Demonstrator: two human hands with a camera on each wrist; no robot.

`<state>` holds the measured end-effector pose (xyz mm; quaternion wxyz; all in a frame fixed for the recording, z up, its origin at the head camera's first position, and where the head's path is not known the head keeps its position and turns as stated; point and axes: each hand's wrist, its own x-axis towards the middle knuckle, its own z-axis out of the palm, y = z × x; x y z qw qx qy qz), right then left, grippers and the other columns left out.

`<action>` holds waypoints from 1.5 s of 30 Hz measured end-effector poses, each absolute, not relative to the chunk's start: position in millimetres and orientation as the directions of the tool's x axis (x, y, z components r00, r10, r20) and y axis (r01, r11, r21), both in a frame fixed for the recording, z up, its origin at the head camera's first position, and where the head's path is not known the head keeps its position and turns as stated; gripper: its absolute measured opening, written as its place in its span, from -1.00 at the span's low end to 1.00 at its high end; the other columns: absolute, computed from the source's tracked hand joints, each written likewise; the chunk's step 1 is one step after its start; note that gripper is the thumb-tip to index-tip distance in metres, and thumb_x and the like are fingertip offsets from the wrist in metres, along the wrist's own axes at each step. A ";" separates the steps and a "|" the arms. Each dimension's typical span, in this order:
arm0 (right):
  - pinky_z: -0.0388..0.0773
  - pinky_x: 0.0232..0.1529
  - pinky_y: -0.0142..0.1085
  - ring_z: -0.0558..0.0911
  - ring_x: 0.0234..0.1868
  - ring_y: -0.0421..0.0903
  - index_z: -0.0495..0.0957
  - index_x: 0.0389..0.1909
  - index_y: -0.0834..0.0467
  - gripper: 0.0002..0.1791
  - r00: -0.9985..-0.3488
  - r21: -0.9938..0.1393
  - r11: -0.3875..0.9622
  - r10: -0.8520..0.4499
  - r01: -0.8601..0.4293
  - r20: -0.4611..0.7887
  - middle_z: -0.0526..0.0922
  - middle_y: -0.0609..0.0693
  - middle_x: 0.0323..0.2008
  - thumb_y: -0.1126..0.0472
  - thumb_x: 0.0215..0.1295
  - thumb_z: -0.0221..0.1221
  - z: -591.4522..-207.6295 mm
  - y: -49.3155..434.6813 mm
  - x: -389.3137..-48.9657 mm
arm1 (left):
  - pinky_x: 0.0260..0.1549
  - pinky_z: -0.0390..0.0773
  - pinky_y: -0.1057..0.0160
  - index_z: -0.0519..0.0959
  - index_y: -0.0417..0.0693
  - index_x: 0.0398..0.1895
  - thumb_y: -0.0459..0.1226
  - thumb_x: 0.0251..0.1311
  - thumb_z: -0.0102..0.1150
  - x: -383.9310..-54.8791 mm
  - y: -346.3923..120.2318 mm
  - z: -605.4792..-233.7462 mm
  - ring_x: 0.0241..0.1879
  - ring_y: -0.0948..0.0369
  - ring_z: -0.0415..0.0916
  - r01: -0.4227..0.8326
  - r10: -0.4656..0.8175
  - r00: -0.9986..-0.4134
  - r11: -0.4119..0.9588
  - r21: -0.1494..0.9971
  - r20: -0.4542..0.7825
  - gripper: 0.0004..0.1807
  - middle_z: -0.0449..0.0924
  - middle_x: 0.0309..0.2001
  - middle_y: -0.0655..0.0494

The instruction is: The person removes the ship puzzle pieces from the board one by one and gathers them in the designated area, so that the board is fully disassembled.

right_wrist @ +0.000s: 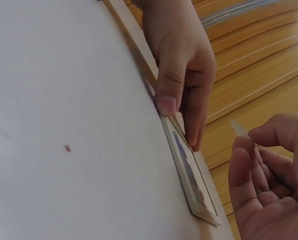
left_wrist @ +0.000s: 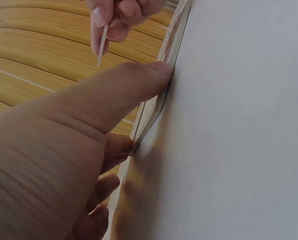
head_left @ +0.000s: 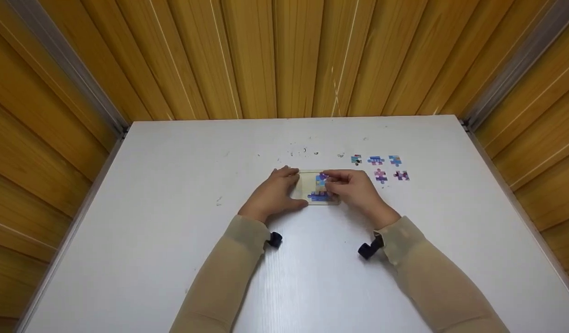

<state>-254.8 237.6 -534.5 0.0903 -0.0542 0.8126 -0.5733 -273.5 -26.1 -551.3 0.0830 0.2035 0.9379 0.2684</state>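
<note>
A small pale puzzle tray [head_left: 308,181] lies on the white table, with joined blue and purple jigsaw pieces [head_left: 320,196] along its near and right part. My left hand [head_left: 278,193] holds the tray at its left end. In the left wrist view the thumb [left_wrist: 139,82] presses the near edge, and the fingers reach the far side. Over the tray's right part, my right hand [head_left: 357,190] pinches a jigsaw piece [right_wrist: 238,128] between thumb and fingertips. Both wrist views show that piece edge-on and raised off the tray; its picture is hidden there.
Several loose jigsaw pieces [head_left: 380,175] lie to the right of the tray, beyond my right hand. Tiny dark scraps [head_left: 304,150] are scattered behind the tray. Yellow wood-patterned walls [head_left: 293,60] stand at the table's back and sides.
</note>
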 end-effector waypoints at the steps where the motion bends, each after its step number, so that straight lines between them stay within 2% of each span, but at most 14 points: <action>1: 0.78 -0.12 -0.46 0.76 -0.14 -0.21 0.71 0.43 0.18 -0.53 -0.979 -0.939 0.343 -0.187 0.017 -0.086 0.79 0.01 -0.02 0.24 0.56 0.39 -531.7 241.3 -254.4 | 0.86 0.08 -0.06 0.43 -0.06 0.73 0.14 0.30 0.61 -273.3 -25.3 -551.6 0.87 -0.04 0.01 0.333 0.425 -0.904 0.773 0.540 -0.051 0.02 0.26 0.81 0.12; 6: 0.81 -0.09 -0.42 0.78 -0.16 -0.17 0.67 0.43 0.24 -0.52 -0.979 -0.950 0.313 -0.186 0.015 -0.077 0.78 0.02 0.00 0.27 0.56 0.40 -518.1 261.1 -248.9 | 0.86 0.09 -0.05 0.44 -0.02 0.73 0.14 0.29 0.62 -272.6 -22.3 -552.4 0.88 -0.07 0.00 0.314 0.415 -0.908 0.772 0.553 -0.064 0.02 0.27 0.81 0.13; 15: 0.85 -0.05 -0.36 0.81 -0.17 -0.16 0.62 0.33 0.36 -0.56 -0.977 -0.957 0.291 -0.202 0.011 -0.072 0.80 0.01 -0.03 0.28 0.55 0.41 -508.7 293.7 -236.5 | 0.86 0.09 -0.07 0.44 0.01 0.73 0.11 0.29 0.63 -273.1 -26.5 -550.9 0.88 -0.10 -0.02 0.296 0.402 -0.913 0.771 0.564 -0.070 0.01 0.25 0.81 0.17; 24: 0.88 -0.01 -0.34 0.84 -0.16 -0.17 0.53 0.29 0.42 -0.62 -0.978 -0.975 0.224 -0.203 0.004 -0.051 0.79 -0.05 -0.09 0.43 0.55 0.31 -504.7 316.3 -231.2 | 0.87 0.07 -0.02 0.45 -0.02 0.72 0.12 0.30 0.63 -274.9 -27.1 -552.0 0.88 -0.01 -0.01 0.315 0.415 -0.908 0.773 0.551 -0.063 0.00 0.27 0.80 0.16; 34: 0.85 -0.03 -0.36 0.81 -0.14 -0.21 0.56 0.25 0.37 -0.62 -0.968 -0.954 0.291 -0.206 0.080 -0.143 0.80 -0.15 -0.14 0.38 0.52 0.38 -514.9 337.3 -237.7 | 0.87 0.07 -0.04 0.47 0.01 0.71 0.12 0.28 0.64 -273.3 -26.4 -552.8 0.88 -0.01 0.00 0.313 0.411 -0.910 0.771 0.555 -0.059 -0.01 0.28 0.79 0.17; 40: 0.82 -0.08 -0.36 0.75 -0.17 -0.20 0.59 0.24 0.31 -0.62 -0.960 -0.917 0.376 -0.184 0.130 -0.212 0.79 -0.19 -0.17 0.37 0.50 0.40 -520.9 344.7 -242.3 | 0.87 0.08 -0.03 0.43 -0.03 0.73 0.11 0.30 0.63 -272.5 -27.5 -551.4 0.88 -0.01 -0.01 0.319 0.421 -0.905 0.767 0.557 -0.062 0.01 0.26 0.81 0.15; 45: 0.78 -0.14 -0.35 0.73 -0.21 -0.16 0.59 0.27 0.31 -0.59 -0.957 -0.888 0.443 -0.182 0.125 -0.225 0.81 -0.11 -0.13 0.33 0.49 0.42 -524.7 346.1 -244.8 | 0.87 0.08 -0.04 0.42 -0.04 0.73 0.12 0.31 0.62 -273.5 -27.1 -551.4 0.88 -0.01 -0.01 0.325 0.425 -0.903 0.768 0.552 -0.058 0.01 0.25 0.81 0.15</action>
